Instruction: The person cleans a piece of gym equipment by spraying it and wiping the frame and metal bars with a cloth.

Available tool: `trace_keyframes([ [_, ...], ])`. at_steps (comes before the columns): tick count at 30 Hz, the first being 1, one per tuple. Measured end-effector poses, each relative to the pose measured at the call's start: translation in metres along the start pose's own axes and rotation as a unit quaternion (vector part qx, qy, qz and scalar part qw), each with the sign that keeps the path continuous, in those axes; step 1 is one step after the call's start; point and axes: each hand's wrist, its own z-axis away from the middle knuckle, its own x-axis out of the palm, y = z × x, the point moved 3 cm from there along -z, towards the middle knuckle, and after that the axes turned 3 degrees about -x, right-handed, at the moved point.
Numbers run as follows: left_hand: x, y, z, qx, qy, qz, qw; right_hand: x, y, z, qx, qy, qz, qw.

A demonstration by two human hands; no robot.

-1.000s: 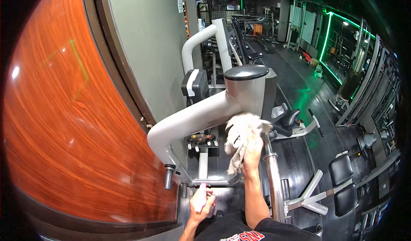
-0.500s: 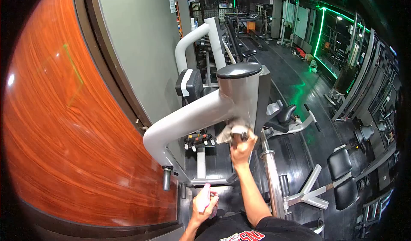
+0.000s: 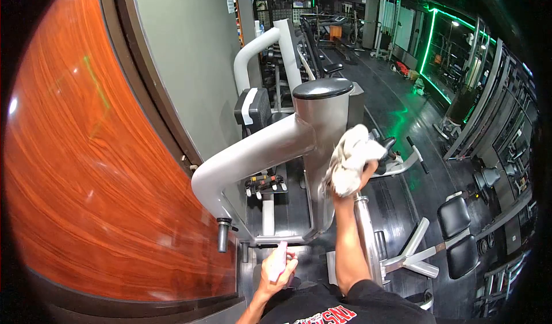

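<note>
A crumpled whitish cloth (image 3: 351,160) is bunched in my right hand (image 3: 368,174), fingers closed behind it. The cloth lies against the right side of the thick grey upright post (image 3: 325,122) of a gym machine, which has a glossy black oval cap (image 3: 323,88). Lower down, close to my body, my left hand (image 3: 275,272) is closed around a pale pink spray bottle (image 3: 280,258), most of whose body is hidden below the hand. A bent grey arm (image 3: 247,157) of the machine runs left from the post to a black handle (image 3: 223,235).
A glossy wood-grain panel (image 3: 103,180) and a grey wall (image 3: 190,53) stand on the left. A chrome tube (image 3: 368,232) rises beside my right forearm. Black padded seats (image 3: 457,217) are at the right. Dumbbell-like items (image 3: 265,183) sit behind the machine's arm.
My right hand has moved with the cloth from the post's front, under the arm joint, to its right side and slightly up. My left hand has barely shifted.
</note>
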Motion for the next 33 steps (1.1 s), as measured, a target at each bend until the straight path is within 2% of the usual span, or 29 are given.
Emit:
trace_keyframes([
  [1,0.0,0.0,0.0,-0.004,-0.018,-0.005,1.0,-0.041,0.054,-0.013,0.155,0.01,-0.08,0.985],
  [2,0.0,-0.001,0.0,-0.004,-0.017,-0.005,1.0,-0.018,0.043,-0.028,0.116,0.107,-0.01,0.987],
  [3,0.0,-0.003,0.0,0.002,-0.013,-0.001,1.0,0.019,-0.009,-0.055,-0.105,-0.01,0.279,0.955],
  [4,0.0,-0.005,0.0,0.008,-0.008,0.002,1.0,0.052,-0.043,-0.068,-0.313,-0.125,0.526,0.781],
  [6,-0.001,-0.009,0.0,0.011,0.0,-0.002,1.0,0.059,-0.037,-0.078,-0.324,-0.141,0.469,0.81],
  [7,-0.002,-0.01,-0.001,0.013,0.006,-0.007,1.0,0.058,-0.03,-0.077,-0.278,-0.176,0.447,0.832],
  [10,0.0,-0.013,-0.002,-0.027,-0.006,0.026,0.999,0.055,-0.022,-0.06,-0.242,-0.179,0.453,0.839],
  [11,0.0,-0.011,-0.004,-0.033,-0.017,0.01,0.999,0.057,-0.028,-0.051,-0.212,-0.165,0.417,0.868],
  [12,0.002,-0.011,-0.006,-0.032,-0.021,0.011,0.999,0.044,-0.017,-0.036,-0.233,-0.169,0.47,0.834],
  [13,0.004,-0.011,-0.007,-0.034,-0.008,0.031,0.999,0.03,-0.004,-0.021,-0.233,-0.165,0.468,0.837],
  [14,0.005,-0.01,-0.008,-0.036,0.005,0.051,0.998,0.016,0.007,-0.003,-0.184,-0.159,0.417,0.876],
  [15,0.005,-0.005,-0.01,-0.034,0.003,0.051,0.998,0.005,0.004,0.014,-0.134,-0.203,0.47,0.848],
  [16,0.005,0.002,-0.013,-0.044,-0.006,0.032,0.999,-0.024,0.023,0.044,-0.173,-0.188,0.483,0.837],
  [18,0.007,0.004,-0.015,-0.054,-0.016,0.014,0.998,-0.053,0.035,0.085,-0.024,-0.151,0.485,0.861],
  [20,0.008,-0.001,-0.013,-0.055,-0.021,0.039,0.998,-0.08,0.044,0.122,0.001,-0.108,0.491,0.864],
  [22,0.008,-0.002,-0.012,-0.057,-0.025,0.036,0.997,-0.102,0.042,0.142,0.106,-0.042,0.451,0.885],
  [25,0.009,-0.006,-0.01,-0.052,-0.025,0.032,0.998,-0.129,0.053,0.147,0.1,0.009,0.397,0.912],
  [26,0.009,-0.006,-0.011,-0.047,-0.024,0.03,0.998,-0.12,0.042,0.131,0.098,-0.033,0.364,0.926],
  [28,0.01,-0.003,-0.012,-0.048,-0.023,0.033,0.998,-0.075,0.01,0.081,-0.117,-0.043,0.407,0.905],
  [30,0.012,0.0,-0.012,-0.05,-0.021,0.034,0.998,-0.018,-0.025,0.023,-0.149,0.002,0.421,0.895],
  [32,0.012,0.002,-0.014,-0.04,0.003,0.051,0.998,0.006,-0.028,-0.015,-0.168,-0.019,0.407,0.898],
  [33,0.011,0.003,-0.015,-0.038,0.001,0.05,0.998,0.011,-0.016,-0.029,-0.162,-0.063,0.432,0.885],
])
